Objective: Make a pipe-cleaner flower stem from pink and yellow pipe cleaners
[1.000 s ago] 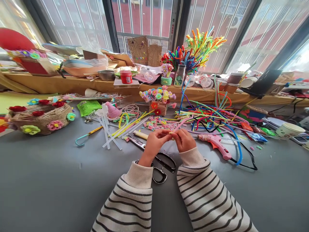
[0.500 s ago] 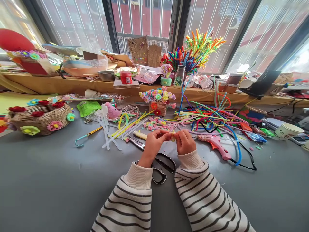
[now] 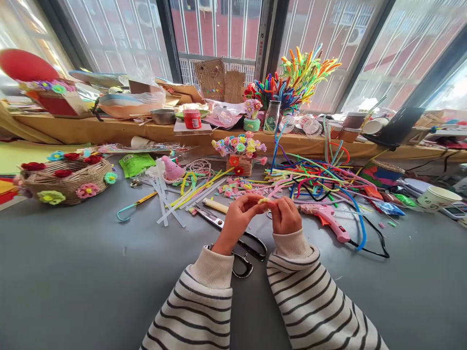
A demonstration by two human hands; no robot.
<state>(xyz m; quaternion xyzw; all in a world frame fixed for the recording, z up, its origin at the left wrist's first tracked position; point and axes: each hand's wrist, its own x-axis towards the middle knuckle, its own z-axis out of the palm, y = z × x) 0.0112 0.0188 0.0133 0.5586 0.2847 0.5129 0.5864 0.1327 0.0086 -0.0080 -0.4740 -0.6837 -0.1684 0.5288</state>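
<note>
My left hand (image 3: 239,219) and my right hand (image 3: 285,216) meet over the grey table (image 3: 73,272), fingertips pinched together on a small yellow and pink pipe-cleaner piece (image 3: 263,200). Both hands are closed around it. Black-handled scissors (image 3: 241,245) lie on the table just under my left wrist. A pink glue gun (image 3: 326,218) rests right of my right hand, its black cord trailing off to the right. A heap of small pipe-cleaner flowers (image 3: 237,185) lies just beyond my fingers.
Loose coloured pipe cleaners (image 3: 317,177) sprawl at the right. A rope basket with flowers (image 3: 65,177) stands at the left, white and yellow strips (image 3: 171,197) between. A small flower basket (image 3: 240,153) and a cluttered wooden sill (image 3: 109,129) lie behind. A paper cup (image 3: 436,197) stands far right.
Both hands stay pinched on the small piece and have shifted slightly right and up. The pink strand seen above my fingers a second ago no longer sticks out.
</note>
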